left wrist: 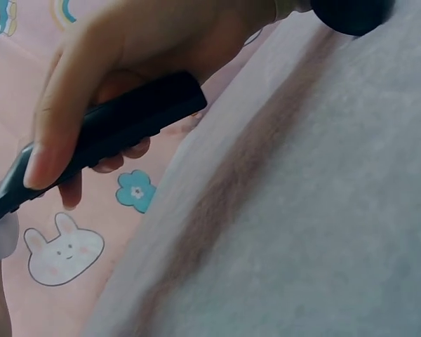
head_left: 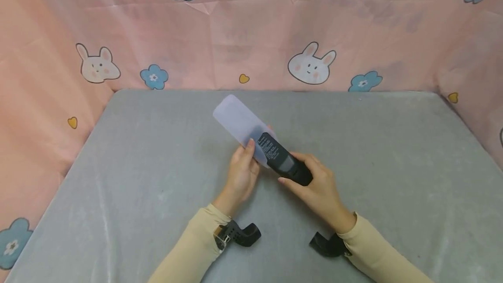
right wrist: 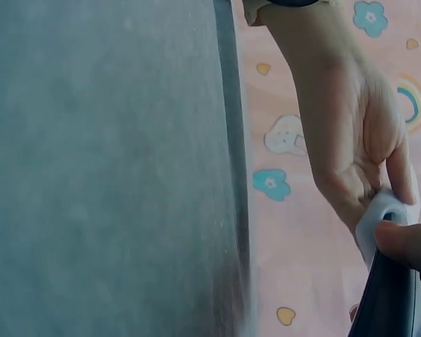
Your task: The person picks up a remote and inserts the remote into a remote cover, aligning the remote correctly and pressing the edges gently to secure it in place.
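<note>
Over the middle of the table, my left hand [head_left: 242,173] holds a translucent whitish sleeve [head_left: 235,119], thumb on its near side. My right hand [head_left: 322,189] grips the lower end of a black remote control [head_left: 288,165], its printed back facing up. The remote's upper end sits inside the mouth of the sleeve, and the rest sticks out toward my right hand. In the left wrist view, the right thumb lies along the remote [left wrist: 140,116]. In the right wrist view, the left fingers are around the sleeve [right wrist: 370,225], whose rim meets the remote.
A grey cloth-covered table [head_left: 157,152] spreads beneath both hands. Behind it and at the sides hangs a pink curtain [head_left: 259,25] printed with rabbits and flowers. Each wrist carries a black camera mount [head_left: 245,235].
</note>
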A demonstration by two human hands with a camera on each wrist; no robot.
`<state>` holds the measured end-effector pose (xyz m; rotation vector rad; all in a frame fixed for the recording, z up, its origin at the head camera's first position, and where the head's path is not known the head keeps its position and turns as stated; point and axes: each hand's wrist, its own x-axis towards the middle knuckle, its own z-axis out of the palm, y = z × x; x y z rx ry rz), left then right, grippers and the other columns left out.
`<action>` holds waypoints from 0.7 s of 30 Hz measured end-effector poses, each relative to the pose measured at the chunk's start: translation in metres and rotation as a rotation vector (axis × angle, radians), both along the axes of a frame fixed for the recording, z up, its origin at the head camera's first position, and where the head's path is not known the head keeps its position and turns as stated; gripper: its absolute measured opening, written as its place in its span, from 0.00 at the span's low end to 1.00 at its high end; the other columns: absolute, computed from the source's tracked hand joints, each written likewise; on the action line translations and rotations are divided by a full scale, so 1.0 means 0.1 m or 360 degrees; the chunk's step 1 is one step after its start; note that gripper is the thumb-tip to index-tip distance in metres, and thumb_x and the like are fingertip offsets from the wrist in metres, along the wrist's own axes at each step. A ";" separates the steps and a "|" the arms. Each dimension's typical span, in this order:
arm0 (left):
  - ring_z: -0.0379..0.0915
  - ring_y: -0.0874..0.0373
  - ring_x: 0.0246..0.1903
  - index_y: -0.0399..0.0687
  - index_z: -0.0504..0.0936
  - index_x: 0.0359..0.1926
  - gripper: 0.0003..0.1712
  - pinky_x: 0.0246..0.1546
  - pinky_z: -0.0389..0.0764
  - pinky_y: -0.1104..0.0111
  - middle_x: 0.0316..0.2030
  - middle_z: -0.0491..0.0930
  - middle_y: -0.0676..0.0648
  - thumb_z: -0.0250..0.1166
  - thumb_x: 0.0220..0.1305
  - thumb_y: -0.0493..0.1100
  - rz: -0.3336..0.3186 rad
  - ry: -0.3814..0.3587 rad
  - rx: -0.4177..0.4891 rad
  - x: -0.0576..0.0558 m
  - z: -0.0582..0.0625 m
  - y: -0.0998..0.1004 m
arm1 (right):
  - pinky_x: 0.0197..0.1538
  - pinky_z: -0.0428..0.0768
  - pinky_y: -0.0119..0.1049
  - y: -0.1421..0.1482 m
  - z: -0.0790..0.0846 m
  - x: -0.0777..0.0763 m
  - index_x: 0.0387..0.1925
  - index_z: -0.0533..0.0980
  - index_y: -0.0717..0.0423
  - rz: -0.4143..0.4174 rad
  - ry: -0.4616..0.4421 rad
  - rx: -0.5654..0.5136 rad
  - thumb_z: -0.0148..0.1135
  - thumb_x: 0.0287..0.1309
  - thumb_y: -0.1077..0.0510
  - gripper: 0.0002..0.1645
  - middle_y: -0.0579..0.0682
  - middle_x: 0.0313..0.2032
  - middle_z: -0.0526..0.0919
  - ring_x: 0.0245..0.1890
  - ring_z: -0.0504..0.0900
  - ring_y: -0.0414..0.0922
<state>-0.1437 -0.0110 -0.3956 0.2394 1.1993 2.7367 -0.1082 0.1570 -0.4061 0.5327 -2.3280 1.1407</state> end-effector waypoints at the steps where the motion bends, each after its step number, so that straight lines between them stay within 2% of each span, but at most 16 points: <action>1: 0.64 0.54 0.61 0.27 0.55 0.65 0.24 0.64 0.62 0.64 0.64 0.64 0.34 0.40 0.75 0.39 0.0004 -0.0015 -0.0008 0.01 0.00 0.01 | 0.40 0.71 0.25 0.00 0.00 0.00 0.47 0.77 0.63 -0.0002 -0.0011 -0.0008 0.81 0.30 0.63 0.36 0.56 0.41 0.82 0.37 0.80 0.47; 5: 0.67 0.56 0.58 0.28 0.57 0.64 0.23 0.62 0.64 0.65 0.61 0.68 0.37 0.42 0.75 0.38 0.0023 -0.0063 -0.0032 0.01 -0.01 0.02 | 0.41 0.70 0.25 -0.02 -0.01 0.01 0.48 0.77 0.64 -0.0011 -0.0068 -0.0024 0.81 0.31 0.63 0.35 0.56 0.42 0.83 0.38 0.79 0.47; 7: 0.68 0.56 0.58 0.27 0.58 0.64 0.22 0.62 0.65 0.65 0.60 0.69 0.36 0.42 0.75 0.38 0.0044 -0.0079 -0.0014 -0.01 0.00 0.00 | 0.40 0.71 0.26 -0.03 0.00 0.01 0.48 0.77 0.63 0.0014 -0.0153 -0.0055 0.80 0.33 0.63 0.34 0.55 0.41 0.83 0.37 0.79 0.45; 9: 0.70 0.56 0.56 0.26 0.59 0.63 0.22 0.61 0.66 0.65 0.59 0.71 0.36 0.42 0.75 0.37 0.0074 -0.0089 0.0007 -0.03 0.01 -0.03 | 0.40 0.72 0.27 -0.04 0.00 0.00 0.50 0.76 0.62 0.0061 -0.0294 -0.0094 0.78 0.37 0.63 0.33 0.53 0.40 0.83 0.36 0.79 0.44; 12: 0.71 0.56 0.55 0.26 0.59 0.62 0.21 0.60 0.67 0.65 0.58 0.71 0.35 0.41 0.75 0.36 0.0093 -0.0090 0.0045 -0.06 0.02 -0.09 | 0.41 0.74 0.29 -0.04 0.01 0.00 0.52 0.74 0.61 0.0157 -0.0593 -0.0224 0.73 0.46 0.63 0.28 0.52 0.40 0.82 0.36 0.78 0.42; 15: 0.70 0.55 0.57 0.25 0.57 0.63 0.22 0.61 0.66 0.66 0.60 0.68 0.33 0.39 0.75 0.36 0.0074 -0.0055 0.0074 -0.09 0.03 -0.14 | 0.38 0.74 0.31 -0.03 0.01 -0.01 0.47 0.76 0.60 0.0196 -0.0848 -0.0339 0.69 0.52 0.61 0.19 0.52 0.37 0.81 0.34 0.76 0.43; 18: 0.70 0.55 0.57 0.26 0.57 0.64 0.22 0.61 0.66 0.66 0.59 0.70 0.34 0.39 0.75 0.36 0.0026 -0.0037 0.0139 -0.10 0.03 -0.15 | 0.33 0.73 0.33 -0.02 0.01 0.00 0.41 0.77 0.62 0.0245 -0.1003 -0.0426 0.66 0.55 0.60 0.13 0.52 0.31 0.80 0.30 0.73 0.44; 21: 0.70 0.55 0.56 0.27 0.57 0.63 0.22 0.61 0.65 0.66 0.56 0.74 0.38 0.39 0.75 0.36 -0.0028 -0.0043 0.0187 -0.10 0.02 -0.15 | 0.32 0.72 0.33 -0.01 0.01 0.01 0.40 0.76 0.65 0.0306 -0.1116 -0.0525 0.65 0.57 0.61 0.13 0.52 0.30 0.79 0.28 0.72 0.43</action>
